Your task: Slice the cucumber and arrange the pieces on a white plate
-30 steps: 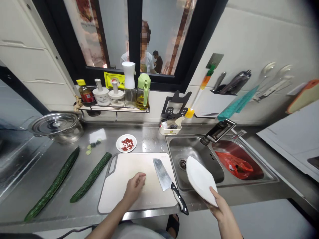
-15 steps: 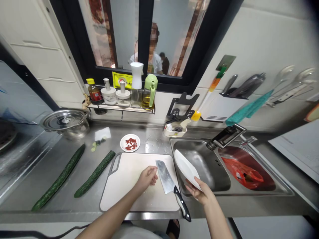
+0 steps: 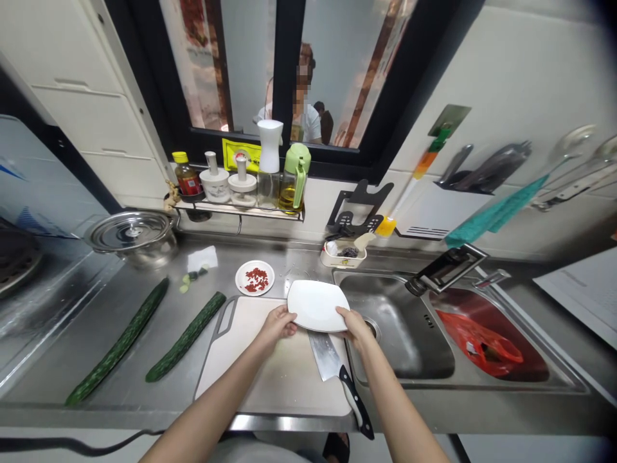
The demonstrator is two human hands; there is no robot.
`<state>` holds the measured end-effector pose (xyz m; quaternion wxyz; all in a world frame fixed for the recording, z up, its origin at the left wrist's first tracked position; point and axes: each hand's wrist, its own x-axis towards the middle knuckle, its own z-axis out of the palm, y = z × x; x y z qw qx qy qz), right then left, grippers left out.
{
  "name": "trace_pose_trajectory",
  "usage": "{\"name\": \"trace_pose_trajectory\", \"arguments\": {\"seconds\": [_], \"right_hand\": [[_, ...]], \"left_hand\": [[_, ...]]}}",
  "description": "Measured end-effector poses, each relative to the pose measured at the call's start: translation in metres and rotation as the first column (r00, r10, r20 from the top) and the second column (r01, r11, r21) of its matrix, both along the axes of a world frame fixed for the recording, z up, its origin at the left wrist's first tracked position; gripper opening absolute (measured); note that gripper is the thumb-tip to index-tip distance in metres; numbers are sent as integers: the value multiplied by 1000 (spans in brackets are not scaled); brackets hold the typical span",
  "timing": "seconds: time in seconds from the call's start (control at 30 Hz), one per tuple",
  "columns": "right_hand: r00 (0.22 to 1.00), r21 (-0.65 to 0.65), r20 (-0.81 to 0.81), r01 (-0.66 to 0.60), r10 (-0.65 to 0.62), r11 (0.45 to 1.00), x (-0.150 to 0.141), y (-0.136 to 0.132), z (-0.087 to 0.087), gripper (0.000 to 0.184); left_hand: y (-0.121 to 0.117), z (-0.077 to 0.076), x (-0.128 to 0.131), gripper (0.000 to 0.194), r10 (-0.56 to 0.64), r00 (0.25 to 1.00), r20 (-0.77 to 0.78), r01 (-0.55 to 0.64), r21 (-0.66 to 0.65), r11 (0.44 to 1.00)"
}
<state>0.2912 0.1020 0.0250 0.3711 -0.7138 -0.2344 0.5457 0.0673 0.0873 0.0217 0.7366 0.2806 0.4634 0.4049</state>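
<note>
Ideally, the white plate (image 3: 318, 304) is held level, pinched by left fingers (image 3: 289, 317) at eight o'clock, right fingers (image 3: 344, 312) at four.

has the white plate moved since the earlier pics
Yes, left: the white plate was over the sink and is now above the far right corner of the cutting board.

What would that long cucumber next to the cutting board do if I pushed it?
The cucumber might roll, since it looks long and rounded. It would probably stay stiff, because it lies nearly straight. The counter looks like smooth metal, so it could slide too.
</note>
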Motion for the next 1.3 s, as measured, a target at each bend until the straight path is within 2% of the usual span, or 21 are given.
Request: {"name": "trace_pose_trajectory", "arguments": {"seconds": [0.13,0.3,0.4,0.63,0.83,1.3], "right_hand": [[996,-30,44,-74,75,997,-7,15,7,20],[988,2,41,-150,149,989,-10,34,9,14],[986,29,18,-166,166,986,-11,48,5,15],[985,72,-29,-168,170,983,-18,74,-16,20],[982,55,-36,-184,187,981,-22,86,-26,28],[977,45,-15,-212,213,976,-19,95,-38,30]], "left_hand": [[11,-5,-9,32,26,1000,-1,-26,3,1000],[29,-14,-15,28,32,999,-26,-32,14,999],[40,-20,-16,26,33,998,-51,-33,7,999],[58,-32,-15,19,132,989,-63,-132,-4,991],[65,-37,-20,20,149,987,-61,-149,10,989],[70,-44,-19,25,170,984,-58,-168,35,985]]}}
